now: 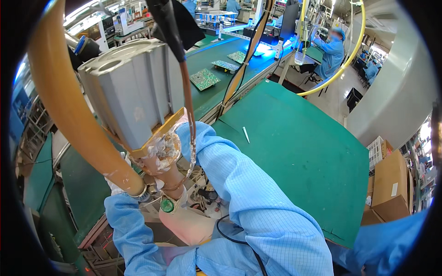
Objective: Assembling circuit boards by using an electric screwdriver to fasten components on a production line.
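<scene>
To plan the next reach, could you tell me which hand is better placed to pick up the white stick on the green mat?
Probably the right. The right hand at the grey dispenser is nearest the white stick on the green mat; the left hand sits by the amber hose, beyond the dispenser.

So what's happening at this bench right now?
A person in blue work sleeves is bent over a bench, gripping a big grey tool that hangs from a thick yellow hose. The left hand, in a white glove, sits by the tool's glue-crusted nozzle; the right hand is hidden behind the right sleeve. Green circuit boards lie on the conveyor beyond, and another person sits further off.
</scene>
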Action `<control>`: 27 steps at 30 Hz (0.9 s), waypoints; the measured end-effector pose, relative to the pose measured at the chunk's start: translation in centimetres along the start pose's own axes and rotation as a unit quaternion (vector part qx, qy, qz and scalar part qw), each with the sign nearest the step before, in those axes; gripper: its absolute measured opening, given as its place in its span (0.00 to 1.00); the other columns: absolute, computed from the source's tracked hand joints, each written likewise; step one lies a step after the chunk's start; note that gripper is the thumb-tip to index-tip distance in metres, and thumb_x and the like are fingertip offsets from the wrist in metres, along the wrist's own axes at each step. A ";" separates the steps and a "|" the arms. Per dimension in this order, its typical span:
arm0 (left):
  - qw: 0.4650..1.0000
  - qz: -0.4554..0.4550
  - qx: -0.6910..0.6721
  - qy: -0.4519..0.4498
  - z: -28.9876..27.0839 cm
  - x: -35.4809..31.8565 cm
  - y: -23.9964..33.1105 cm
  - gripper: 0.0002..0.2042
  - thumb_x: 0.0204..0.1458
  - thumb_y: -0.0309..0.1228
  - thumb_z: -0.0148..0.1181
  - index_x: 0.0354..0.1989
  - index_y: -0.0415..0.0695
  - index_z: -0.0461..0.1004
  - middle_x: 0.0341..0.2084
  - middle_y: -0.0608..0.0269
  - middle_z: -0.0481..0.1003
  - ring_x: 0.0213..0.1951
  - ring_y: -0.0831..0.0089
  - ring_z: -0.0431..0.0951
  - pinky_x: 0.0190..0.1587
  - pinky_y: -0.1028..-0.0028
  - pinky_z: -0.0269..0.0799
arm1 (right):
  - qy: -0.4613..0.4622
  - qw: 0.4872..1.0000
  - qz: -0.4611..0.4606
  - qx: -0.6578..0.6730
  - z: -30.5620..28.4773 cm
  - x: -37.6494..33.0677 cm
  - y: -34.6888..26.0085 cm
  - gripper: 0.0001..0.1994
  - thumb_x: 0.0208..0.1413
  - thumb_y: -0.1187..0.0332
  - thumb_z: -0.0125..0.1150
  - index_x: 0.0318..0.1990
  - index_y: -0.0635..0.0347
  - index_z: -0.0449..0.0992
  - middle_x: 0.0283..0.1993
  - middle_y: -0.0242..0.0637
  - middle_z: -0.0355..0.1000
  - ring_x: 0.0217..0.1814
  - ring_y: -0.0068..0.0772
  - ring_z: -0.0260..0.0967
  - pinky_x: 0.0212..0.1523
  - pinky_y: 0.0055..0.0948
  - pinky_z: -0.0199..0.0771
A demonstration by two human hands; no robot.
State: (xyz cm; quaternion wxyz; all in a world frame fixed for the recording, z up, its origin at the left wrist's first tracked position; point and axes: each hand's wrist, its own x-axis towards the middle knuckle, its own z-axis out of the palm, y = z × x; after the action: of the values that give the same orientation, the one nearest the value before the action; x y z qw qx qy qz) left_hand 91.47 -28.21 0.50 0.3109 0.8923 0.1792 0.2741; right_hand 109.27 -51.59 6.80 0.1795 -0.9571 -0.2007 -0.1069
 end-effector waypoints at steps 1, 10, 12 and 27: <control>1.000 -0.010 -0.013 0.007 0.0 0.0 -0.1 0.21 0.49 0.42 0.62 0.46 0.41 0.74 0.37 0.55 0.77 0.39 0.61 0.78 0.41 0.64 0.74 | 0.003 1.000 -0.001 0.009 0.1 0.0 -0.2 0.18 0.59 0.54 0.50 0.46 0.57 0.77 0.48 0.39 0.74 0.55 0.39 0.70 0.55 0.38 0.70; 0.997 -0.055 -0.027 0.039 -0.8 0.2 2.6 0.16 0.51 0.42 0.61 0.42 0.43 0.76 0.34 0.58 0.79 0.38 0.59 0.79 0.40 0.62 0.74 | -0.016 0.999 -0.007 0.027 1.1 0.8 0.1 0.19 0.59 0.54 0.51 0.47 0.56 0.77 0.50 0.39 0.73 0.57 0.38 0.69 0.56 0.37 0.68; 0.997 0.025 0.072 0.032 -0.9 0.1 2.7 0.17 0.50 0.42 0.62 0.41 0.43 0.77 0.35 0.56 0.79 0.39 0.56 0.79 0.40 0.61 0.74 | 0.087 0.996 -0.013 0.017 1.9 0.4 0.3 0.19 0.59 0.53 0.50 0.48 0.56 0.76 0.51 0.39 0.73 0.57 0.38 0.68 0.57 0.37 0.68; 0.985 0.115 0.114 0.066 1.3 0.9 -2.3 0.10 0.51 0.39 0.62 0.30 0.45 0.79 0.30 0.58 0.77 0.40 0.60 0.77 0.44 0.62 0.72 | -0.169 0.949 0.152 -0.219 -5.4 -0.4 -6.4 0.19 0.59 0.52 0.50 0.47 0.54 0.76 0.49 0.44 0.73 0.54 0.44 0.70 0.53 0.40 0.70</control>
State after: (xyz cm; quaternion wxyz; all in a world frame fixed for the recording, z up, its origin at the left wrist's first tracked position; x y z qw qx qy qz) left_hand 92.62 -26.61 -1.53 0.1606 0.9167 0.1252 0.3438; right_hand 105.51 -48.37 13.49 -0.0574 -0.9961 -0.0519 0.0434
